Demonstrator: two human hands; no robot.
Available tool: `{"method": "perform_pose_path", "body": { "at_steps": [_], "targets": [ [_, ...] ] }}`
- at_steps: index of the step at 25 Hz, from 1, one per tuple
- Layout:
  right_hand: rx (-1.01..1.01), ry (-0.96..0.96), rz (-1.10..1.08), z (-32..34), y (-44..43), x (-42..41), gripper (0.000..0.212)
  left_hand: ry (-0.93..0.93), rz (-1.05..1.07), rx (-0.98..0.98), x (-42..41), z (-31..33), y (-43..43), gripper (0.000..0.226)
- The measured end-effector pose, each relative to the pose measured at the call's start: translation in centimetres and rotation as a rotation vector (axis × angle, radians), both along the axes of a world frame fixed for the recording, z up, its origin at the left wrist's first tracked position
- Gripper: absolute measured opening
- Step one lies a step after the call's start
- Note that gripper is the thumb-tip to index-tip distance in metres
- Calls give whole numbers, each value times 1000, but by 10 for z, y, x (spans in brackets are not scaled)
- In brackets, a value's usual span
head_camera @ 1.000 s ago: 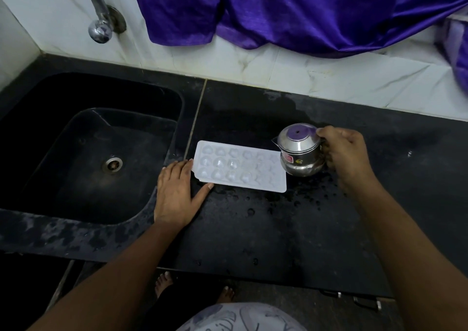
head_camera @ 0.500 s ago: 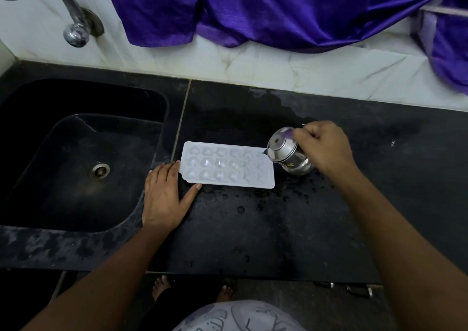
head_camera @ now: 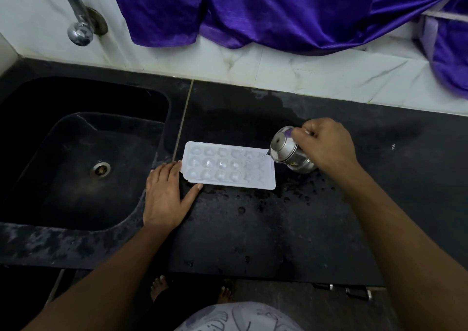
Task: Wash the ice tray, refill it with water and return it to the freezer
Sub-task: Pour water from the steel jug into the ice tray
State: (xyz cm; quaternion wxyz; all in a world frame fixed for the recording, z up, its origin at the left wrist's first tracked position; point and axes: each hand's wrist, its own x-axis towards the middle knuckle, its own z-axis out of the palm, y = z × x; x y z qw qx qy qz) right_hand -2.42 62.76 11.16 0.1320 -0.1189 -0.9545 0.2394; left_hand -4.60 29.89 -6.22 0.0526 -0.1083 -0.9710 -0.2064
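The white rectangular plastic ice tray (head_camera: 229,164) lies flat on the wet black bench (head_camera: 253,229). The left hand (head_camera: 166,196) lies flat, fingers straight, touching its left end. The right hand (head_camera: 326,145) grips a small steel jug (head_camera: 288,153) tipped toward its right end.

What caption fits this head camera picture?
The right hand tilts a steel jug at the white ice tray; the left hand rests against its end.

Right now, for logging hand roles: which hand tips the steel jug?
The right hand: it grips the tilted steel jug at the ice tray's right end; the left hand lies flat against its left end.
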Motion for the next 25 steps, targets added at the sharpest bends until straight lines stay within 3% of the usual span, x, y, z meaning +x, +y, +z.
{"method": "perform_pose_path", "body": {
  "at_steps": [6, 12, 14, 25],
  "targets": [
    [-62, 6, -42, -1, 4, 0, 45, -4, -4, 16, 0, 1, -1, 85],
    [-554, 72, -111, -13, 27, 11, 40, -14, 2, 18, 0, 0, 0, 85],
    [-622, 108, -120, -15, 32, 14, 41, -18, 2, 12, 0, 0, 0, 85],
    [-75, 11, -91, -7, 26, 14, 50, 3, 6, 4, -1, 0, 0, 84]
  ]
}}
